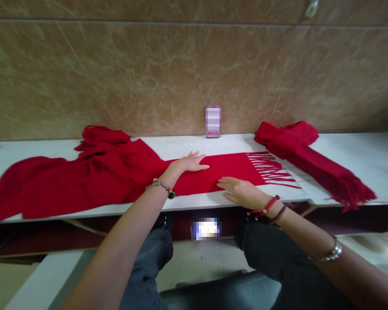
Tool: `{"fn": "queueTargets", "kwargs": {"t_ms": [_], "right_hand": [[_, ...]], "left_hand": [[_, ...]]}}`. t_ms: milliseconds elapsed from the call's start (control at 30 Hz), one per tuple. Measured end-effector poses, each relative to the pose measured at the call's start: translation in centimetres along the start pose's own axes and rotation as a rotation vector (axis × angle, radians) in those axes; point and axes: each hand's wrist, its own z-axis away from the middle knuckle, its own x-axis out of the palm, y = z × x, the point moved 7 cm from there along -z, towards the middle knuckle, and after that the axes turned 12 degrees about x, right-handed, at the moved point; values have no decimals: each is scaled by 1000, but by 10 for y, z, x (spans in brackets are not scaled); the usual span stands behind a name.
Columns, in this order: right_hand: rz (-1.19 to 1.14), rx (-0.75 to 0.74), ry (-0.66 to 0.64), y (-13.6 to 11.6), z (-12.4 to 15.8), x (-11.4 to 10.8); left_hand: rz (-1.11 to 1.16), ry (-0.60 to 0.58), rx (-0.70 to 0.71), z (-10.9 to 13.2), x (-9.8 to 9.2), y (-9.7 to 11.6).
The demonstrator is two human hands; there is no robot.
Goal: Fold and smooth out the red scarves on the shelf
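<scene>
A long red scarf (228,170) lies along the white bench top, flat at its fringed right end and bunched into loose folds toward the left. My left hand (193,162) rests on the flat stretch near its far edge, fingers spread. Close to the near edge, my right hand (241,189) lies palm down over the scarf, fingers stretched out and holding nothing. A second red scarf (297,142), folded over itself with a fringed tail, sits to the right of the first one.
Behind the white bench top (352,157) rises a brown marbled wall (142,77). A small blurred-out card or box (213,122) stands against it. Under the front edge are dark open compartments, a bright blurred patch (206,229) and my knees. The scarf's left part hangs at the front edge.
</scene>
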Motion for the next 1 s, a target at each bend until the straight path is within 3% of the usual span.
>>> {"fn": "queueTargets", "kwargs": {"t_ms": [167,333,467,567,833,1000], "right_hand": [[67,-84,-33,-13,-4,-1],[158,-104,-71,-26,-12,-1],[209,-80,-66,-29,-16,0],[223,-60,-32,-28,-17,1],[278,-59,-10,-33,-17,-1],[298,-64,18,-39,-20,0]], "left_hand": [[-29,-4,96,-28,0,-1],[16,-25,117,-30,2,-4],[-29,109,149,-39,-6,-8],[-41,204,67,-44,-15,-15],[87,155,34,-44,-22,-26],[214,194,118,-52,-23,-29]]}}
